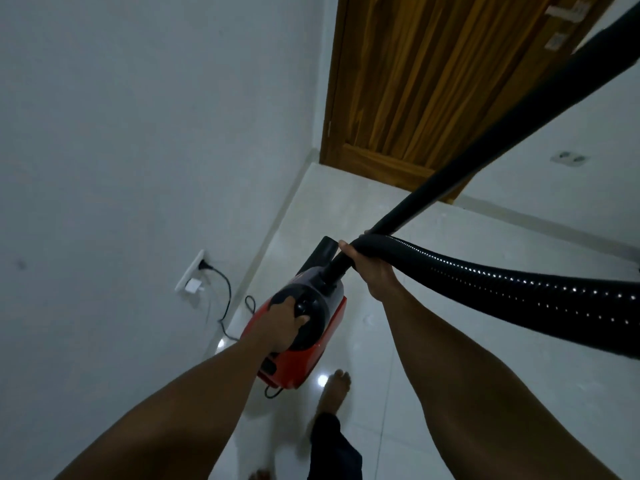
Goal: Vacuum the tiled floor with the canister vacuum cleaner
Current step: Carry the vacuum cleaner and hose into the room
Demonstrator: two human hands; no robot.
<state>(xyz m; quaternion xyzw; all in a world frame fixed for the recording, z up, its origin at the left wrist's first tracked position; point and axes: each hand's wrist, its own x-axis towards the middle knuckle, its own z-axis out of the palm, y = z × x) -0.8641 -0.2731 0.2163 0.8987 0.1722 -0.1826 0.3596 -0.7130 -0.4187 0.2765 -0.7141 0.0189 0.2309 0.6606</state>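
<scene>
Your left hand (282,323) was curled round the top handle of the red canister vacuum (311,344), which hung low in front of you, apparently clear of the tiled floor (346,202). Your right hand (372,268), the farther forward, gripped the black hose (502,289) just beside the canister's inlet. The wand (485,143) ran from that hand up and to the right, out of view, so no floor head showed. The cord (225,289) trailed left to the wall socket (192,275).
</scene>
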